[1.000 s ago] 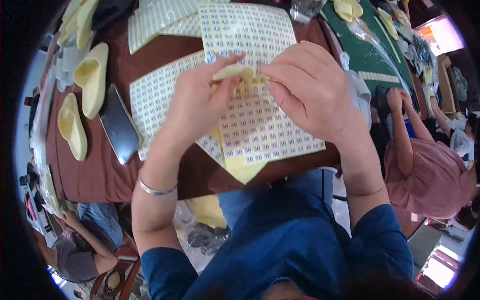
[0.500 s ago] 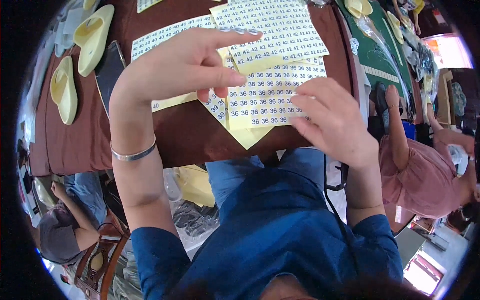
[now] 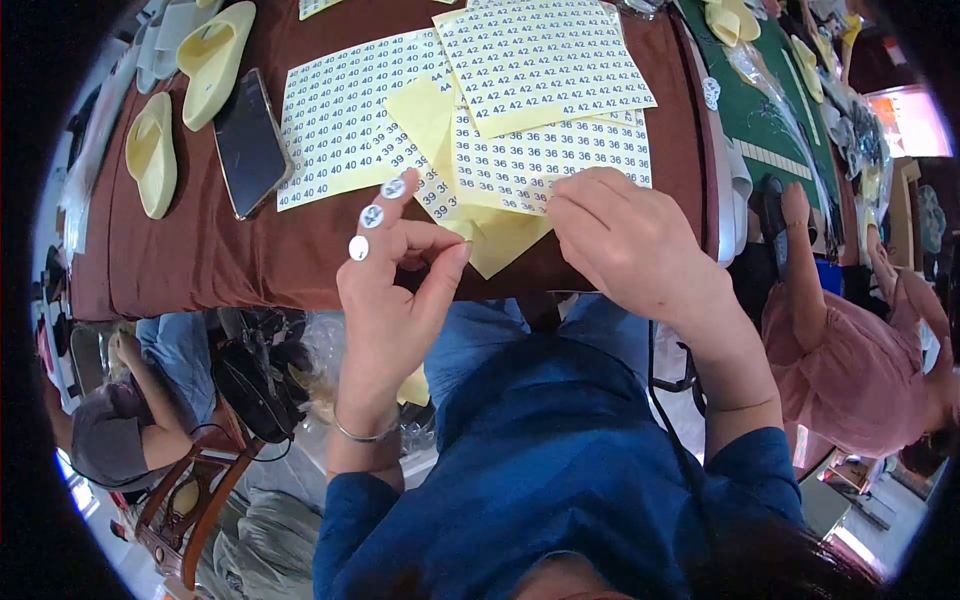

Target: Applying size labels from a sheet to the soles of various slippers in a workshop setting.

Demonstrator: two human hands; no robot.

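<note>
My left hand (image 3: 390, 285) is held just off the table's front edge, palm turned up. Its thumb and index finger are pinched together; what they hold, if anything, is too small to name. Small round white stickers (image 3: 372, 215) with dark print cling to the tips of its other fingers. At the lower edge of a printed sticker sheet (image 3: 500, 160), my right hand (image 3: 640, 245) has its fingers closed on the edge, its thumb mostly hidden. Bare yellow backing paper (image 3: 500, 248) shows beneath that sheet and overhangs toward me.
Another sticker sheet (image 3: 540, 60) overlaps the pile at the back, and one more (image 3: 335, 125) lies left. Beside it are a dark phone (image 3: 250, 145) and pale yellow clogs (image 3: 152, 160). A green-topped table (image 3: 740, 110) stands right. People sit on both sides.
My left hand has swung down and left, away from over the sheets, turning to show stickers on its fingertips. My right hand has shifted slightly left, and the sheet's lower edge has curled up.
</note>
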